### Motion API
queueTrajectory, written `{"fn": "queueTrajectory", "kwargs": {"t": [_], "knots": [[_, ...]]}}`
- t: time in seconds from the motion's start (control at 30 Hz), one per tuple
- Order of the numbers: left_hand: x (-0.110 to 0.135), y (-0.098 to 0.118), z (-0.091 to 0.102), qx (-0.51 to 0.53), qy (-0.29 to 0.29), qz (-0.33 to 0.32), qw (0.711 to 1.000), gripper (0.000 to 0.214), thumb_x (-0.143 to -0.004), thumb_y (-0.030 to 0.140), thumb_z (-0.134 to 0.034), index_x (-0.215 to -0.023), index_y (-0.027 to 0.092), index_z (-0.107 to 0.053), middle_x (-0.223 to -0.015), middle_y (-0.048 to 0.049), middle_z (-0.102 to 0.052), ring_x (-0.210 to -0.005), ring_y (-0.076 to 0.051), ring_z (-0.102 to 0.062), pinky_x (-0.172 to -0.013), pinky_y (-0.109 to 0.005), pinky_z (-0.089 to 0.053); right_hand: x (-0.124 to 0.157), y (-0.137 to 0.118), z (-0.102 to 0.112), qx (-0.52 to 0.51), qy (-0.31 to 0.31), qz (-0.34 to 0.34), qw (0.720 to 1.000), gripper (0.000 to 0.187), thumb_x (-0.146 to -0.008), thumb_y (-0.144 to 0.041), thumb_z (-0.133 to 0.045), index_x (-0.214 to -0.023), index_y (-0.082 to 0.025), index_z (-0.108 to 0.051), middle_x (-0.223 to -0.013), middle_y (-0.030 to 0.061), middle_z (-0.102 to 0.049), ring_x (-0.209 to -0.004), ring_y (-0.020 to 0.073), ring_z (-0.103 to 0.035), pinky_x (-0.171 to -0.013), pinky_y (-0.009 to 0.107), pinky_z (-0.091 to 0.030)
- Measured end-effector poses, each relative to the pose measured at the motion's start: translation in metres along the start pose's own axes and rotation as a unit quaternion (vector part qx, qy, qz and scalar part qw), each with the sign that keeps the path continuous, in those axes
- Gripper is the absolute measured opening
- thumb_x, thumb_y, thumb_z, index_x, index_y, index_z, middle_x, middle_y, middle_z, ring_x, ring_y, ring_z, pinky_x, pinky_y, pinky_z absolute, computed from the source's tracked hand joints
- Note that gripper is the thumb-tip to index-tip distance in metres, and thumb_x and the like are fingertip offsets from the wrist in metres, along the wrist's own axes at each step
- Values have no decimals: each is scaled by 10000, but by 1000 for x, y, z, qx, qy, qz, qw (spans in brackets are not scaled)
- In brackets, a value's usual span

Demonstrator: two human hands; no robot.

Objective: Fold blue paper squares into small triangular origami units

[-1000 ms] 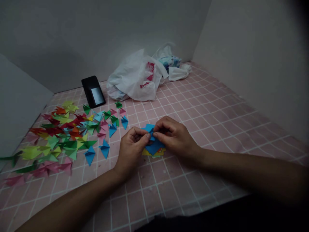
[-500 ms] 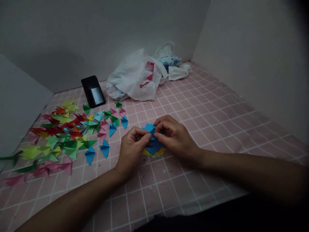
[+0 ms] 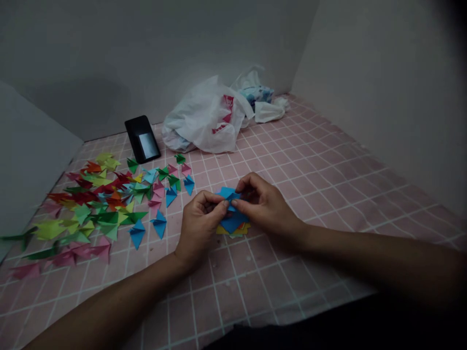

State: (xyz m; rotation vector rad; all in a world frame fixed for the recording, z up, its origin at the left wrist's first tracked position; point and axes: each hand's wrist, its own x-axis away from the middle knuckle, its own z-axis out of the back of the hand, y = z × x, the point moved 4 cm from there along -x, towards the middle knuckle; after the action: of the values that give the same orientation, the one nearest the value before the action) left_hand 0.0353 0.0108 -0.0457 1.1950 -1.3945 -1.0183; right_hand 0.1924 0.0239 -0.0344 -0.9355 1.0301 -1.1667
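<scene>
Blue paper pinched, white bag behind

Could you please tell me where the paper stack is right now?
In the head view, the paper stack lies near the centre on the pink checked surface, between the left hand and right hand, right of the folded shapes.

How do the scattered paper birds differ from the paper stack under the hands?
The paper birds are folded, with jutting points; the paper stack looks flat. The paper birds spread out left of the left hand; the paper stack lies together below that hand and the right hand. Both are multicoloured, on the pink gridded cloth.
</scene>
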Motion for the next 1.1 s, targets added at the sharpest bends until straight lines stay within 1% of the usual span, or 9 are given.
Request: {"fn": "queueTrajectory", "kwargs": {"t": [0.1,0.2,0.3,0.43,0.53,0.67,0.83,0.97,1.1], "knots": [[-1,1,2,1,1,-8,1000,267,-686,317,-846,-772,159,-648,-693,16,-676,-619,-105,-641,-615,-213,-526,-2,6,-3,-71,-62,-80,992,184,-731,-306,-733,-777,-195,-595,-742,-5,-578,-673,136,-506,-608,276,-427],[-1,2,1,8,-7,-7,1000,275,-681,314,-850,-766,163,-637,-675,21,-671,-606,-107,-639,-597,-215,-527,0,8,-8,-159,-120,-138,970,273,-746,-407,-731,-702,-182,-582,-690,-4,-578,-642,130,-527,-610,280,-451],[-1,4,0,10,-12,-1,1000,267,-687,303,-846,-769,170,-629,-677,28,-663,-601,-103,-630,-584,-209,-518,2,6,-9,-189,-117,-141,965,291,-726,-417,-758,-712,-179,-590,-698,-7,-593,-642,125,-540,-615,272,-457],[-3,4,1,24,-19,8,1000,265,-673,275,-847,-796,175,-635,-692,33,-655,-606,-95,-612,-581,-200,-505,4,5,-10,-183,-126,-142,965,251,-753,-390,-724,-721,-178,-594,-694,-8,-585,-631,119,-531,-608,265,-452],[-4,4,3,17,-24,14,999,266,-662,260,-844,-817,171,-647,-689,32,-652,-602,-92,-598,-569,-192,-488,2,2,-8,-157,-139,-107,972,192,-789,-343,-685,-760,-181,-586,-715,-10,-572,-657,123,-531,-611,262,-448],[-6,5,6,-13,-40,32,999,254,-663,242,-822,-843,167,-659,-666,41,-630,-572,-85,-574,-540,-189,-461,-5,-6,-1,-109,-126,-1,986,109,-818,-238,-643,-900,-182,-598,-786,-9,-587,-706,123,-538,-638,257,-448],[-7,5,5,-19,-55,40,998,279,-651,241,-822,-871,166,-667,-725,31,-646,-618,-85,-574,-573,-193,-468,-7,-12,2,-22,-140,85,986,74,-828,-152,-600,-897,-168,-622,-792,-5,-604,-690,113,-547,-631,245,-439],[-7,5,4,-14,-78,43,996,317,-652,277,-839,-892,167,-664,-762,16,-659,-663,-101,-594,-609,-209,-484,-6,-12,2,21,-144,112,983,95,-835,-118,-577,-891,-158,-643,-773,-5,-624,-672,107,-554,-617,234,-438],[-7,6,4,-26,-88,33,995,307,-658,253,-827,-900,167,-660,-773,11,-656,-690,-104,-600,-627,-211,-485,-7,-11,2,39,-141,121,982,105,-835,-112,-577,-893,-156,-653,-779,0,-649,-680,110,-572,-625,234,-447]]}}
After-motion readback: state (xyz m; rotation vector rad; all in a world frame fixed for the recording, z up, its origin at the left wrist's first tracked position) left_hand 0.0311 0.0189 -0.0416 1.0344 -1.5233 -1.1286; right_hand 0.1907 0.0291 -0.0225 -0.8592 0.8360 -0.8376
